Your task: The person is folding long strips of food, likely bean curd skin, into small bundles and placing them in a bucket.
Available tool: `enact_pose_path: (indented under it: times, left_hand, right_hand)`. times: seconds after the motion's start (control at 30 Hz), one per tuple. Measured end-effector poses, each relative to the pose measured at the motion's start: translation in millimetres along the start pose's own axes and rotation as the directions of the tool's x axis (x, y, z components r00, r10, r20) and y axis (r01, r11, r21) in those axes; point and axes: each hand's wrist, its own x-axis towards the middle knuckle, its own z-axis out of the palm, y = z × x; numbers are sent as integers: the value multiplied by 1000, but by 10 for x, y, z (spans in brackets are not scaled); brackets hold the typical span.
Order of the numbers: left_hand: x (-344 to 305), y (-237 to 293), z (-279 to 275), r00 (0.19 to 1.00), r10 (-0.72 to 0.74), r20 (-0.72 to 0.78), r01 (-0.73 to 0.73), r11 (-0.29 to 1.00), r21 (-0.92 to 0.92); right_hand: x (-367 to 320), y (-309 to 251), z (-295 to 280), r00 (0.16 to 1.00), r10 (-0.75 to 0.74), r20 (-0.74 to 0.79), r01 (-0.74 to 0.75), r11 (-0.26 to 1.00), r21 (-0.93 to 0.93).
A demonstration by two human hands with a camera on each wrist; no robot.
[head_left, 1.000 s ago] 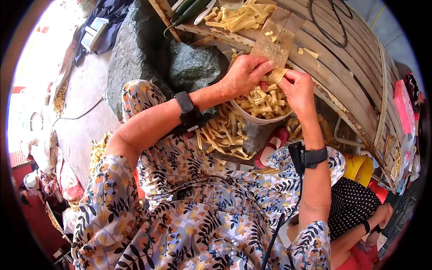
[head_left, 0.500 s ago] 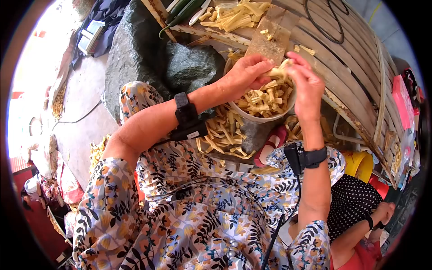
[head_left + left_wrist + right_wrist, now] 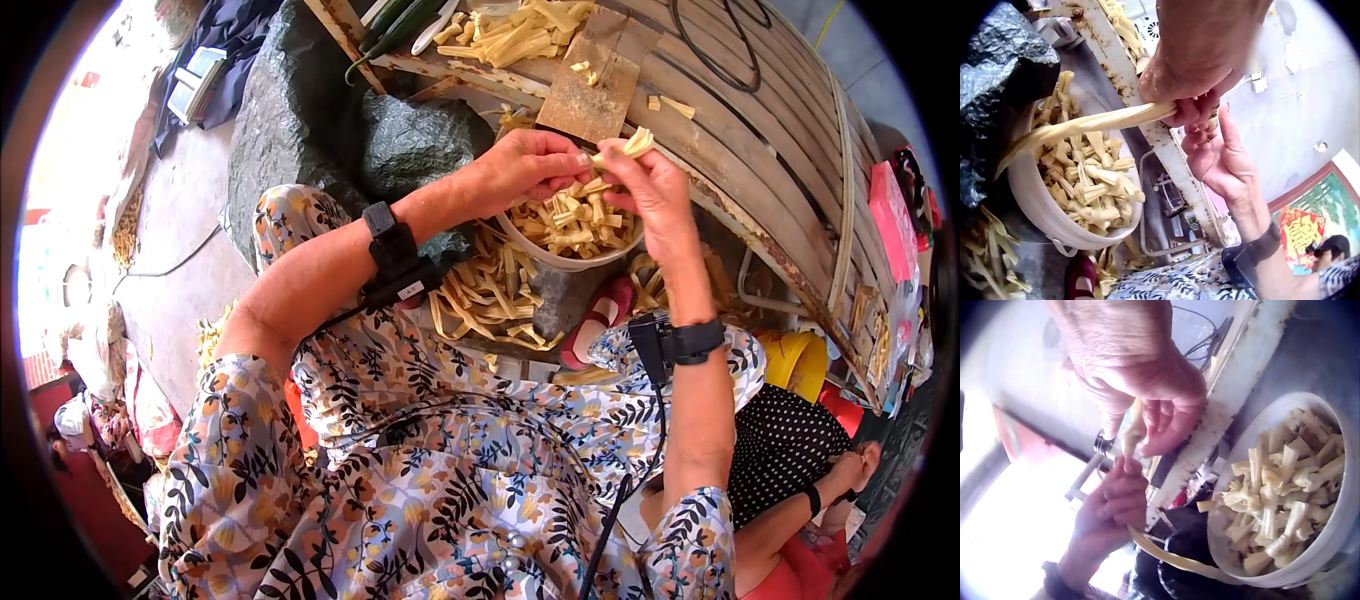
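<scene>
In the head view, my left hand (image 3: 520, 175) and right hand (image 3: 655, 200) meet above a white bucket (image 3: 568, 264) of knotted yellow pieces (image 3: 575, 225). Both hands pinch one pale yellow strip (image 3: 638, 143), whose folded end sticks up past the right fingers. The left wrist view shows the strip's long tail (image 3: 1097, 120) running from my left hand (image 3: 1194, 69) across the bucket (image 3: 1038, 200). In the right wrist view, a knot (image 3: 1132, 436) lies between the fingers of my right hand (image 3: 1141, 369), with my left hand (image 3: 1113, 506) gripping just below it.
Beyond the bucket, a slatted wooden table (image 3: 750, 160) with a rusty edge holds a small board (image 3: 590, 85), a strip pile (image 3: 525, 35) and green vegetables (image 3: 405, 25). Dark rocks (image 3: 415, 145) stand left of the bucket. Loose strips (image 3: 485, 290) lie below. Another person's arm (image 3: 790, 520) is lower right.
The flat band of strip between the hands is now a narrower piece with its end upright in the right fingers. The right hand moved away, then back toward the left. The view shifted slightly.
</scene>
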Motion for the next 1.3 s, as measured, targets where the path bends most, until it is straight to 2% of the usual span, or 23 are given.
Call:
enact_pose_path:
  times: [0.1, 0.2, 0.3, 0.4, 0.43, 0.53, 0.63, 0.77, 0.87, 0.97, 1.07, 1.17, 1.3]
  left_hand:
    - [-14, 3, 25, 999, 33, -10, -32, 993, 117]
    - [-9, 12, -29, 1000, -1, 8, 0, 999, 33]
    - [-4, 18, -91, 995, -38, 92, 46, 996, -79]
    - [-18, 3, -126, 994, -56, 97, 60, 997, -39]
    - [-21, 9, -148, 994, -63, 89, 61, 998, 18]
    - [-46, 73, -134, 996, -56, 63, 43, 980, 194]
    - [-40, 124, -46, 996, 23, 83, -51, 937, 347]
    - [45, 174, 59, 996, 43, 83, -68, 946, 317]
    - [138, 92, 44, 996, 52, 73, -67, 971, 230]
    - [143, 81, 62, 990, 57, 131, -66, 995, 71]
    - [99, 113, 130, 991, 52, 123, -65, 993, 97]
    - [99, 136, 146, 993, 68, 100, -82, 986, 142]
    - [154, 83, 117, 992, 109, 57, -117, 982, 151]
  right_hand:
    - [10, 57, 58, 993, -99, 62, 97, 995, 31]
    - [11, 55, 35, 992, -108, 62, 103, 991, 82]
    - [27, 67, -2, 995, -84, 59, 79, 994, 75]
    - [-12, -5, 19, 996, -86, -1, 86, 996, -19]
    - [-26, -32, 30, 995, -93, -32, 91, 994, -60]
    - [61, 22, -132, 959, -279, -41, 261, 935, -239]
    - [31, 8, -93, 959, -276, -61, 257, 940, -223]
    - [49, 46, -14, 940, -337, -45, 317, 917, -243]
    - [91, 69, 26, 880, -475, -31, 457, 861, -223]
    - [59, 37, 33, 966, -243, -90, 254, 957, 142]
    - [102, 49, -15, 984, -163, -73, 178, 935, 306]
    - [138, 38, -11, 988, -137, -64, 150, 943, 298]
    - [113, 6, 85, 974, -208, -85, 222, 947, 232]
